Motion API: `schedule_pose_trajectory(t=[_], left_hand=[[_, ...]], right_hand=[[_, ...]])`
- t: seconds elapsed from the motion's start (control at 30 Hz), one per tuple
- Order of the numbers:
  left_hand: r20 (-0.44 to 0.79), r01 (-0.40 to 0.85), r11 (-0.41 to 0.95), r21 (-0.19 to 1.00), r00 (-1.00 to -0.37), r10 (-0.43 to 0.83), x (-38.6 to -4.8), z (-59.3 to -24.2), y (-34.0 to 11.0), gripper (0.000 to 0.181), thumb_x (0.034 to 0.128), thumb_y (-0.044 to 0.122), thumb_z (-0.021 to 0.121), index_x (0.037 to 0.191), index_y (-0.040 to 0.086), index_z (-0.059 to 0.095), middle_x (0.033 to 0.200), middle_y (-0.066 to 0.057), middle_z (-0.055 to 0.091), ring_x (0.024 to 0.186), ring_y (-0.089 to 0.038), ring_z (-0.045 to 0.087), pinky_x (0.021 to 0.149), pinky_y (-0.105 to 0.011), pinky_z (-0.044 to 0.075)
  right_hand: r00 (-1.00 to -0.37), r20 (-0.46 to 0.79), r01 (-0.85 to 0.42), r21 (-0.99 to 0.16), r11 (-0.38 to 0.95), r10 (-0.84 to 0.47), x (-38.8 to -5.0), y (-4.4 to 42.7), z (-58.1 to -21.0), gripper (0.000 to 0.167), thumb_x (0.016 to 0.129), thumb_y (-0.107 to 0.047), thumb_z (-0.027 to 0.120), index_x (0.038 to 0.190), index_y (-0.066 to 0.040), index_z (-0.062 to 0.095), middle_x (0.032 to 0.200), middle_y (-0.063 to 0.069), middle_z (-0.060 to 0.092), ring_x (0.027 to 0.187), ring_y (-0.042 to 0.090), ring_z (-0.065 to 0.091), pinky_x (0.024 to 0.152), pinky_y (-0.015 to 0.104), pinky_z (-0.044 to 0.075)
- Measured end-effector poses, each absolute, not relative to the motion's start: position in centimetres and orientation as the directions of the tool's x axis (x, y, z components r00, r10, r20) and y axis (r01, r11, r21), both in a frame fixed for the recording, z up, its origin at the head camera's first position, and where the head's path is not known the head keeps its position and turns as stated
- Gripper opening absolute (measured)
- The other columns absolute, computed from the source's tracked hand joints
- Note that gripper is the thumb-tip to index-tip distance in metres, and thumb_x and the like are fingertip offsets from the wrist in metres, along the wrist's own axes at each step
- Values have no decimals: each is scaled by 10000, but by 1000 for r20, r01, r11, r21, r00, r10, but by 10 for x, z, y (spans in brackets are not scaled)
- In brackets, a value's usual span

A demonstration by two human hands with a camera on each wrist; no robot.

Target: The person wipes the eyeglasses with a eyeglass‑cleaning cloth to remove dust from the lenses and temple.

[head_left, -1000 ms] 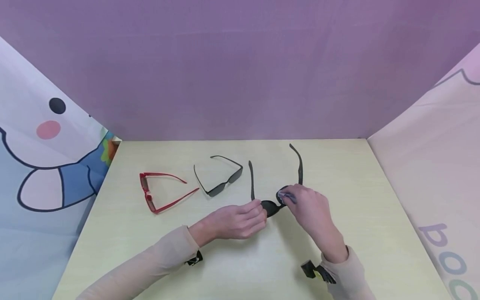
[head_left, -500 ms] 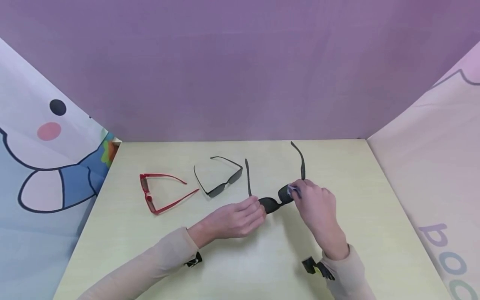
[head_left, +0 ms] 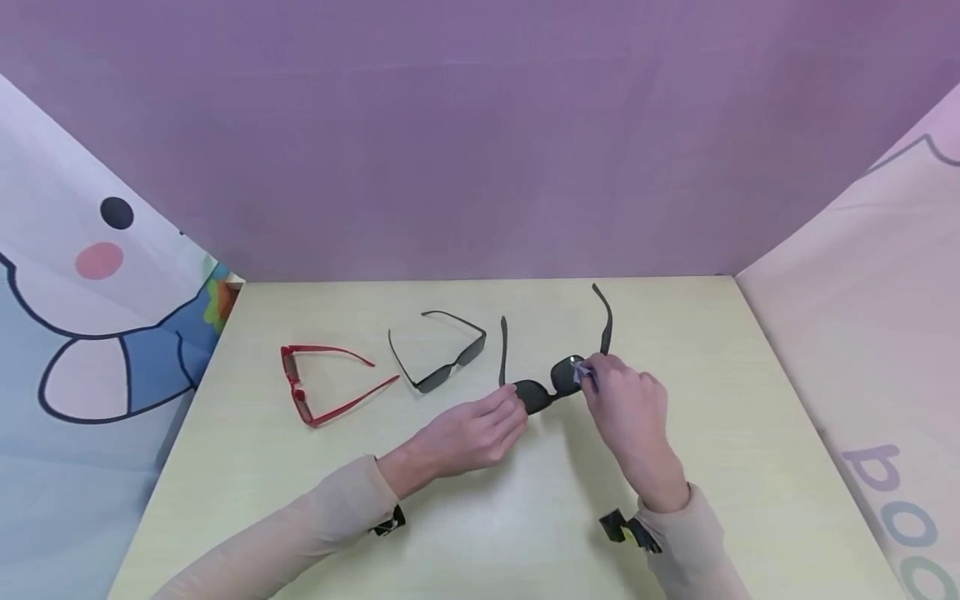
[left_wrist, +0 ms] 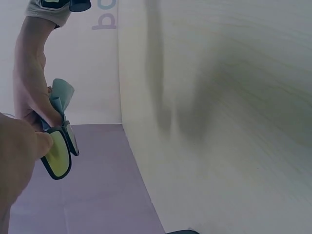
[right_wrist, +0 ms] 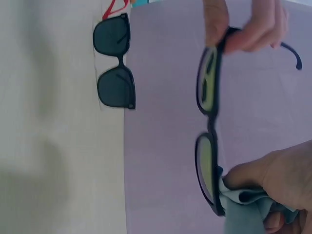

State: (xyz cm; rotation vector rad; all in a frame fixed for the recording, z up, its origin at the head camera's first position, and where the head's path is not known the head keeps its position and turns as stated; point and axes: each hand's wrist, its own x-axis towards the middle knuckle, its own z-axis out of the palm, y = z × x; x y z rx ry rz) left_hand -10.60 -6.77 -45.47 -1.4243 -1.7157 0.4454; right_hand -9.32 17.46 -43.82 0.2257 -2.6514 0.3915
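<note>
Black sunglasses (head_left: 533,397) are held above the table, temples unfolded and pointing away from me. My left hand (head_left: 474,435) pinches them at the left end of the frame, thumb and fingers on the corner by the hinge. A small bluish-grey cloth (right_wrist: 243,212) is bunched in my right hand (head_left: 628,421), which presses it against the right lens. In the left wrist view the cloth (left_wrist: 60,95) sticks up from the right fingers, behind the sunglasses (left_wrist: 58,156). Part of the right lens is hidden by the right hand and cloth.
Another pair of black sunglasses (head_left: 435,379) lies unfolded on the table (head_left: 750,433), left of the held pair. Farther left lie red-framed glasses (head_left: 300,400), also unfolded. A purple cloth wall (head_left: 480,167) rises behind the table, with printed curtains (head_left: 112,333) at the sides.
The held sunglasses have risen slightly and tilted, their lenses turning more toward the head camera. The right hand with the cloth first shifted right and up, then stayed near the right lens.
</note>
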Motion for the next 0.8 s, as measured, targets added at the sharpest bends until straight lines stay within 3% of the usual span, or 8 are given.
schedule_pose_trajectory(t=[0.27, 0.53, 0.67, 0.8], left_hand=[[407, 641, 287, -712, 44, 912, -108, -458, -67, 347, 1005, -60, 427, 1037, 90, 739, 1015, -31, 729, 1000, -164, 688, 1096, -344, 498], [438, 663, 299, -687, 48, 898, -106, -462, -66, 325, 1003, -49, 441, 1029, 81, 738, 1008, -39, 732, 991, -172, 690, 1086, -350, 507], [510, 707, 360, -608, 1, 860, -106, -464, -66, 353, 1012, -38, 429, 1012, 94, 757, 1000, -39, 737, 973, -178, 695, 1076, -370, 516], [605, 729, 459, -509, -76, 793, -106, -465, -65, 337, 1039, 34, 440, 1003, 102, 768, 981, -23, 736, 941, -175, 687, 1080, -408, 515]], right_hand=[[-940, 318, -237, -346, 908, -124, -91, 168, -435, 91, 890, -134, 796, 963, -90, 764, 886, 78, 774, 553, 236, 627, 440, 413, 490], [-916, 390, -220, -298, 929, -92, -98, 171, -441, 114, 879, -119, 815, 978, -81, 772, 898, 84, 770, 509, 278, 606, 426, 414, 469], [-852, 520, -241, -292, 926, -58, -97, 172, -445, 152, 876, -114, 813, 1013, -65, 769, 883, 112, 735, 492, 314, 589, 447, 435, 480], [-720, 691, -303, -385, 872, 55, -95, 172, -451, 165, 872, -69, 807, 1030, -55, 765, 824, 125, 663, 555, 299, 616, 475, 418, 496]])
